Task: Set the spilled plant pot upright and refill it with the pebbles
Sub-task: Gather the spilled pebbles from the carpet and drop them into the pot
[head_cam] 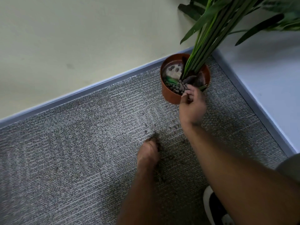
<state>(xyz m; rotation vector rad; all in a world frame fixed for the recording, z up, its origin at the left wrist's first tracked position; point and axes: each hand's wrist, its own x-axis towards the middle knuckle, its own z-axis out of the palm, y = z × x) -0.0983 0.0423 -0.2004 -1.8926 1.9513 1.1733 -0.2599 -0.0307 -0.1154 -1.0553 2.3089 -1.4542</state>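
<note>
Pot upright, right grip at its rim, over pebbles.

Your left hand is blurred, so its grip is unclear; its fingers hide any pebbles beneath. The plant's leaves run past the top edge.

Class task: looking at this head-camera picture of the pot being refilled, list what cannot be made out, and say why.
- Left hand fingertips: motion-blurred; grip on pebbles unclear.
- Right hand palm: turned away; contents unseen.
- Plant top: cut off by the frame edge.
- Loose pebbles on carpet: too small to count.
</note>
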